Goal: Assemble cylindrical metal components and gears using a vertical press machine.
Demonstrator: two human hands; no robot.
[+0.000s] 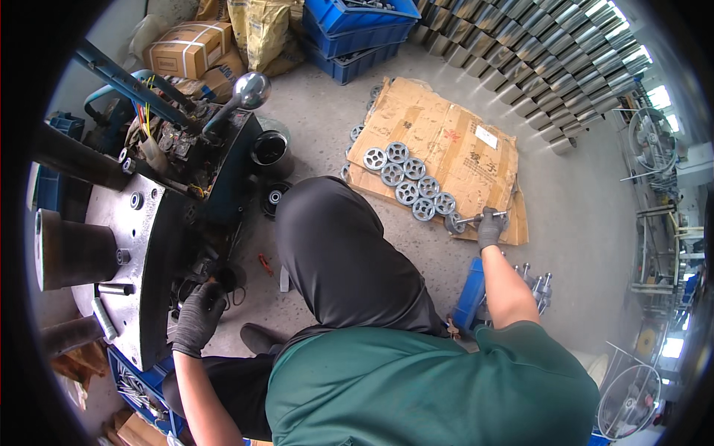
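Observation:
At the right, my gloved right hand [489,229] is closed round a metal shaft [470,219] with a spoked wheel [454,223] at its left end. It is over the near edge of a flattened cardboard box [431,111]. Several similar grey spoked wheels [413,170] lie in staggered rows on the cardboard, left of that hand. My gloved left hand [199,318] is by the edge of the machine's round metal table [134,245]. Its fingers are curled together beside dark parts under the edge; I cannot make out what they hold.
A lever with a shiny ball [251,91] rises from the machine. Blue crates [361,37] are stacked at the back, near metal cylinders [520,59] in rows. A blue bin [470,293] and upright shafts [541,286] stand below my right arm. A bin of metal rods [141,394] sits lower left.

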